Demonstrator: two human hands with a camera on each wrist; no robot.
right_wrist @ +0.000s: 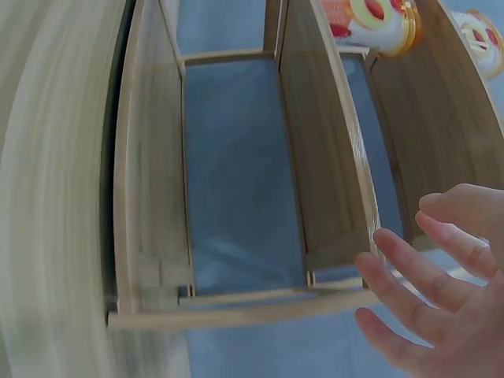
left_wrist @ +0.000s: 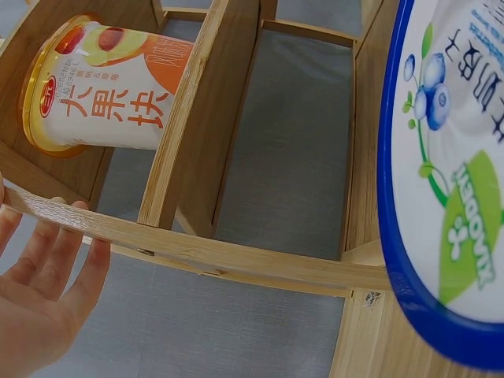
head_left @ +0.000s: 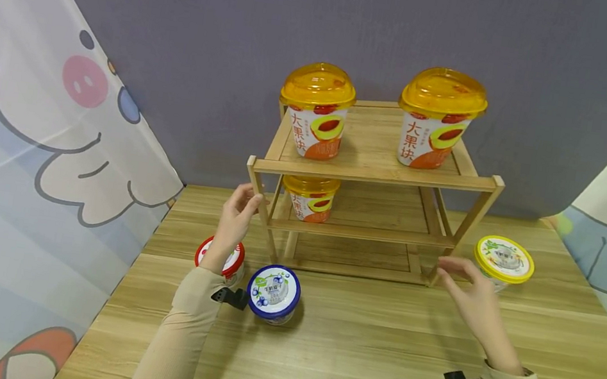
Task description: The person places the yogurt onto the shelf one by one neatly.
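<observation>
A wooden two-tier rack (head_left: pixel 376 172) stands on the table against the wall. My left hand (head_left: pixel 237 212) is at its left front post; in the left wrist view, the fingers (left_wrist: pixel 88 276) reach behind the post and the thumb shows only at the frame's edge. Beside the lower right post, my right hand (head_left: pixel 474 298) has its fingers spread and holds nothing. Two yellow-lidded fruit cups, one on the left (head_left: pixel 317 114) and one on the right (head_left: pixel 438 121), stand on the top tier. Another such cup (head_left: pixel 310 200) is on the tier below, at the left.
A blue-lidded tub (head_left: pixel 274 294) stands in front of the rack. A red-lidded tub (head_left: pixel 235 264) is partly hidden behind my left forearm. To the right of the rack is a yellow-lidded tub (head_left: pixel 503 260). Printed curtains (head_left: pixel 4 160) hang at both sides.
</observation>
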